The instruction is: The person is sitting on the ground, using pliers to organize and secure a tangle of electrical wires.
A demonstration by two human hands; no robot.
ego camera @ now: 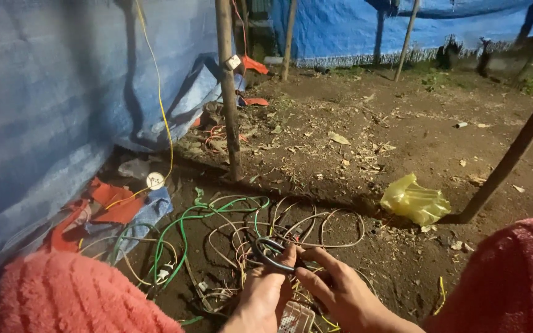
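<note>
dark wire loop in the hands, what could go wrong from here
1. The dark wire loop, pinched between the left hand and right hand, lies over a tangle of pale wires; pulling could snag or knot them.
2. The green wire runs through the same heap and might get dragged along.
3. Light is dim and the dirt ground is littered, so small parts could be lost.

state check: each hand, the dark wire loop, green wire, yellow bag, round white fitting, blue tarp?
left hand: gripping dark wire loop
right hand: fingers pinching the same loop
dark wire loop: coiled, held off the dirt
green wire: loose, tangled on ground
yellow bag: crumpled, lying on dirt
round white fitting: hanging on yellow cable
blue tarp: hung, wrinkled
</note>
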